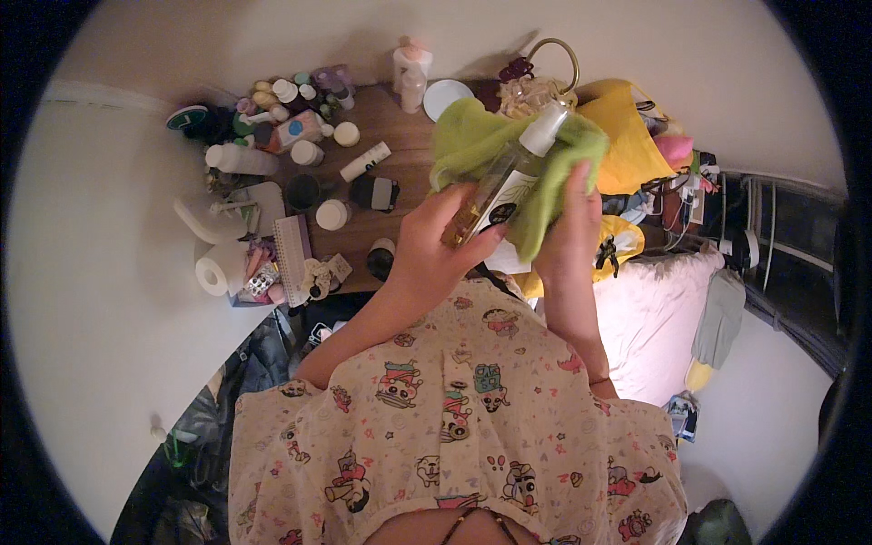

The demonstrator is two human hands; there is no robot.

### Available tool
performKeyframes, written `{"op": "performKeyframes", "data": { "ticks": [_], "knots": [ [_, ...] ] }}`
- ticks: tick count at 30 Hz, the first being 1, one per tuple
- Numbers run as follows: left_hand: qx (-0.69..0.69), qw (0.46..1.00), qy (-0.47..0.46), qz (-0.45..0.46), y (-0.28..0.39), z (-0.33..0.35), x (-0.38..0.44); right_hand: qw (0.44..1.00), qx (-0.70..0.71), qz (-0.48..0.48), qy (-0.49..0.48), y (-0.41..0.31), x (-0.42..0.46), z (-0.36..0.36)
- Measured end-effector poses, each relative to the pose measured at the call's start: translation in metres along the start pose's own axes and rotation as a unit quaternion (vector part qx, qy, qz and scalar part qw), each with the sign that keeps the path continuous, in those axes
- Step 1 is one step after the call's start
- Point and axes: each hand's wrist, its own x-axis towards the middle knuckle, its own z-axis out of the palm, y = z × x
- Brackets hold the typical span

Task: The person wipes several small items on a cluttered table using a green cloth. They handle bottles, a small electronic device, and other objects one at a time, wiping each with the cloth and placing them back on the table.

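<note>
A clear spray bottle (504, 178) with a white cap and some yellowish liquid in its base is tilted up to the right in front of me. My left hand (439, 228) grips its lower part, thumb and fingers around the labelled body. Draped behind and along the bottle is a lime-green cloth (470, 133). My right hand (572, 225), slightly blurred, holds the cloth's right side against the bottle. Its fingers point upward, and the cloth hides part of the palm.
Bottles and jars crowd the left of the wooden desk (334, 238), near a spiral notebook (291, 259) and a toilet roll (219, 269). A white round lid or dish (447, 99) lies at the back. To the right are a yellow bag (616, 136) and pink bedding (654, 313).
</note>
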Motion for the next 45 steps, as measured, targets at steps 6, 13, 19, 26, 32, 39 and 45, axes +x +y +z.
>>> {"op": "performKeyframes", "data": {
  "ticks": [6,13,19,26,32,39,45],
  "knots": [
    [-0.057,0.997,-0.036,-0.022,0.002,-0.015,-0.001,0.978,0.201,0.048,-0.01,-0.01,0.01,-0.019],
    [0.113,0.988,-0.108,-0.018,-0.002,-0.029,0.001,0.997,-0.054,-0.022,0.042,-0.006,0.009,-0.012],
    [0.039,0.999,-0.013,-0.028,-0.073,-0.031,0.028,0.987,-0.153,0.027,0.03,0.058,0.0,-0.057],
    [0.167,0.968,0.177,0.061,-0.206,-0.066,0.12,0.96,0.232,0.14,-0.072,0.07,-0.016,-0.132],
    [0.043,0.994,0.101,-0.024,-0.317,-0.074,0.167,0.908,0.338,0.242,-0.05,0.066,-0.016,-0.127],
    [0.142,0.988,0.047,-0.044,-0.276,-0.048,0.169,0.909,0.313,0.271,-0.041,0.077,-0.023,-0.124],
    [0.138,0.988,0.063,-0.017,-0.288,-0.057,0.162,0.911,0.289,0.291,-0.042,0.076,-0.012,-0.114]
  ]
}}
